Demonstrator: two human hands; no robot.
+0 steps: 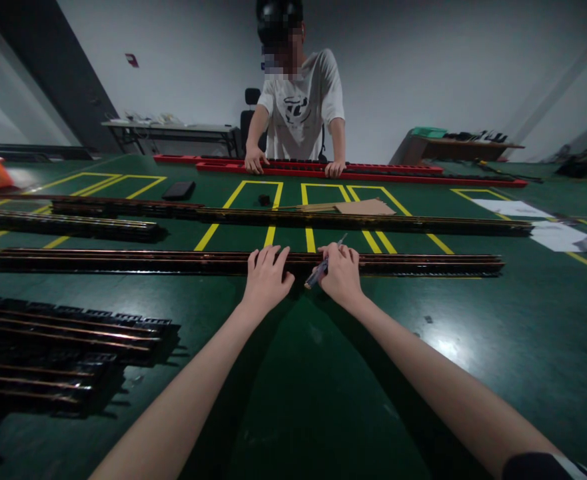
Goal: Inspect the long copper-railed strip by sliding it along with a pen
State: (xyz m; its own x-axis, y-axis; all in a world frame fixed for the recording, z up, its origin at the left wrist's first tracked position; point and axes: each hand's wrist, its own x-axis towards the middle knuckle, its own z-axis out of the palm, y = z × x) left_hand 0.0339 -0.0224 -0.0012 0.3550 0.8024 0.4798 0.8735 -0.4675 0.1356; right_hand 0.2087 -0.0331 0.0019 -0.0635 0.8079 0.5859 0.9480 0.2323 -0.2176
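Note:
A long black rail (123, 261) with copper-coloured strips lies crosswise on the green table in front of me. My left hand (267, 280) grips it near the middle, fingers curled over the top and thumb at the near side. Just to its right, my right hand (340, 270) is closed around a slim tool (317, 273) with a greyish handle and a thin metal tip pointing up and away. This hand's fingertips rest at the rail's top. The tool's exact kind is hard to make out, since my fingers cover its middle.
More black rails (373, 220) lie beyond, with a stack of rails (73, 327) at the near left. Cardboard (366, 207), white papers (556, 235) and a dark flat box (178, 191) lie around. Across the table a person (298, 113) rests both hands on red rails (398, 171).

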